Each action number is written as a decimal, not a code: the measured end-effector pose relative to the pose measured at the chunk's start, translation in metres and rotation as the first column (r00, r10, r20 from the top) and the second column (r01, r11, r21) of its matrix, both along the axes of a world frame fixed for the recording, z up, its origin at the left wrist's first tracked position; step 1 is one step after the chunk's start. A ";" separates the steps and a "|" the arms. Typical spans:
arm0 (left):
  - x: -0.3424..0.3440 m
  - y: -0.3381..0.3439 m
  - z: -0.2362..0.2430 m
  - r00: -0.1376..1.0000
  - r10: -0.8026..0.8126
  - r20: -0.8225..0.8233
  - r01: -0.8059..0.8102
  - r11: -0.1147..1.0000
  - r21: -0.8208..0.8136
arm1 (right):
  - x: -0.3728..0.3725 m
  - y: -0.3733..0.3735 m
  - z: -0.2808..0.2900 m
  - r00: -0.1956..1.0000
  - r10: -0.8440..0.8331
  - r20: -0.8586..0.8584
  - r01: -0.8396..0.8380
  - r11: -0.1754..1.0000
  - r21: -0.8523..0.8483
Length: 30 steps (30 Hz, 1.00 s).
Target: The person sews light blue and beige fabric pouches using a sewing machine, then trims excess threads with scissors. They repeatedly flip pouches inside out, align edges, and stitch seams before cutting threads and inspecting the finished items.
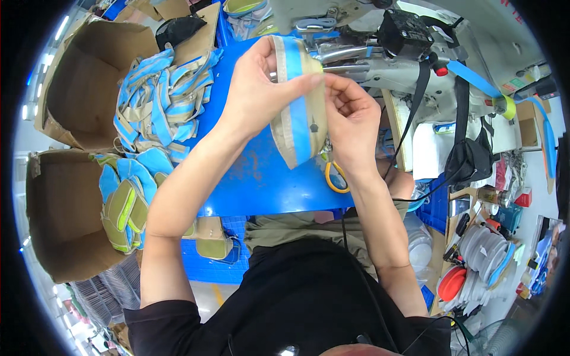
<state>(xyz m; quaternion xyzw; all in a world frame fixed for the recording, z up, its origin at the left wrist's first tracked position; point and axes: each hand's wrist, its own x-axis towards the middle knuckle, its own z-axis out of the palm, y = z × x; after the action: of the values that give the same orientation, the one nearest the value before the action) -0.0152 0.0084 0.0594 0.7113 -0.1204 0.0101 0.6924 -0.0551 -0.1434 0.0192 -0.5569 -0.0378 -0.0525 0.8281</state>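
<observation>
A beige fabric piece with a bright blue stripe point(300, 127) is held up over the blue table. My left hand point(252, 98) grips its upper part, the thumb lying across the front and the fingers partly hidden behind it. At the piece's right edge my right hand point(354, 115) is closed in a pinch, its fingertips against the fabric; whether they also hold a thread is too small to tell. Just behind both hands is the metal arm of a sewing machine point(353, 62). Below my right wrist lie scissors with a yellow handle point(336, 178).
A heap of beige-and-blue fabric strips point(163, 98) lies left on the blue table point(237, 184). Two cardboard boxes point(65, 207) stand at the far left, with green-and-blue fabric pieces point(127, 196) at one. Black straps and a pouch point(469, 157) hang right; thread spools point(484, 246) stand lower right.
</observation>
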 end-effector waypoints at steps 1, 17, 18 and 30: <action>0.001 0.000 0.000 1.000 0.001 0.009 -0.001 1.000 -0.004 | 0.000 0.000 0.001 1.000 0.010 -0.002 -0.010 1.000 0.018; -0.021 0.004 0.013 0.941 -0.123 -0.316 0.075 0.984 -0.160 | -0.018 -0.028 0.007 0.970 0.230 -0.077 -0.224 0.971 0.081; -0.024 0.000 0.014 0.924 -0.115 -0.364 0.052 0.982 -0.180 | -0.021 -0.029 0.007 0.969 0.236 -0.072 -0.231 0.970 0.073; -0.019 -0.008 0.015 0.912 -0.144 -0.384 0.075 0.979 -0.190 | -0.040 -0.035 0.006 0.965 0.243 -0.099 -0.233 0.967 0.101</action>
<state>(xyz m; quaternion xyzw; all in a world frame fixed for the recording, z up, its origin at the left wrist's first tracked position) -0.0343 0.0009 0.0746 0.6287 -0.0167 -0.1625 0.7603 -0.0949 -0.1780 0.0248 -0.5130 -0.0560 0.0766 0.8531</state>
